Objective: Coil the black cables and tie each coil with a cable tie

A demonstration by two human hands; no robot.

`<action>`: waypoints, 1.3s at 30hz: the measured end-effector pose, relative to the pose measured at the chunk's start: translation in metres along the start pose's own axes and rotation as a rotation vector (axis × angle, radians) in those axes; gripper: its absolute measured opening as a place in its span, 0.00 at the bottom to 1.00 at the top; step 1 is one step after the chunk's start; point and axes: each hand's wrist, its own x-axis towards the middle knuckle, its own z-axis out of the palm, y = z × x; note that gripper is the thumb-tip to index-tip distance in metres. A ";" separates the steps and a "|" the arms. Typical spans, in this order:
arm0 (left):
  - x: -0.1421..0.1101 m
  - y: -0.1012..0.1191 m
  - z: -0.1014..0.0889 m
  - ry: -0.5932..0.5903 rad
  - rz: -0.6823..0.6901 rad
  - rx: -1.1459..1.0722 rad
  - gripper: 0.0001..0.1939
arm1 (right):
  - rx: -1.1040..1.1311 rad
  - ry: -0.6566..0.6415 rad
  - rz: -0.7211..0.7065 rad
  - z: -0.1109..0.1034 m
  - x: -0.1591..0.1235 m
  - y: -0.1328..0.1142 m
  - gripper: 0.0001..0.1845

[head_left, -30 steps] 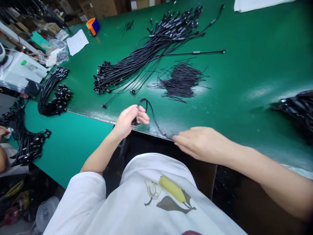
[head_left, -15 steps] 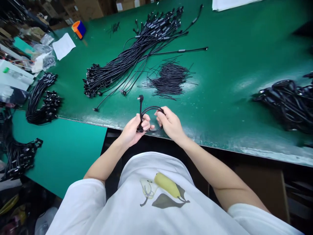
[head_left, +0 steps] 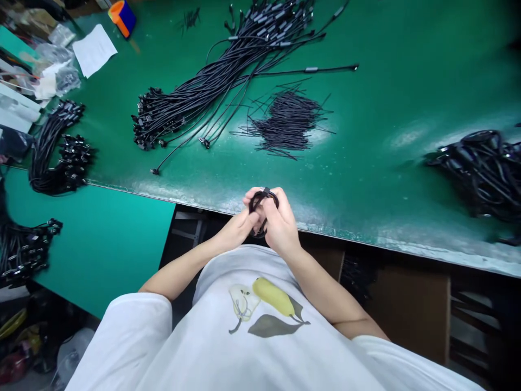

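Observation:
A black cable point(head_left: 253, 203), coiled into a small loop, is held between my two hands at the table's near edge. My left hand point(head_left: 243, 221) closes on the left side of the coil. My right hand point(head_left: 281, 221) grips its right side, with the thumb bent over the loop. A small connector shows at the top of the coil. Fingers hide much of the lower part. Just beyond my hands lies a pile of thin black ties point(head_left: 287, 122) on the green table. Behind it stretches a large bundle of black cables point(head_left: 215, 81) with connectors at their ends.
A heap of coiled black cables point(head_left: 484, 168) lies at the right. More cable bundles point(head_left: 57, 149) rest at the left. An orange and blue tape roll point(head_left: 122, 19) and white paper point(head_left: 95, 50) stand at the far left. The table's front edge point(head_left: 366, 239) runs before me.
Both hands have come closer together and nearer to my body. The cable loop is smaller, and its upright connector end is folded in. The view has tilted slightly downward.

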 end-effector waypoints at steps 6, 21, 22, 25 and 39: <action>-0.013 0.007 -0.010 -0.300 -0.078 0.185 0.14 | -0.135 -0.085 -0.151 -0.007 -0.004 0.003 0.23; -0.008 -0.002 0.010 -0.413 -0.408 -0.634 0.34 | 0.076 -0.043 0.080 -0.018 0.013 -0.010 0.23; -0.007 -0.002 0.010 -0.421 -0.398 -0.628 0.35 | 0.076 -0.048 0.087 -0.018 0.013 -0.010 0.23; -0.006 -0.004 0.012 -0.451 -0.324 -0.528 0.31 | 0.100 -0.090 0.171 -0.019 0.013 -0.008 0.25; 0.005 -0.002 0.014 -0.257 -0.552 -0.778 0.29 | 0.279 0.108 0.417 -0.027 0.048 -0.020 0.31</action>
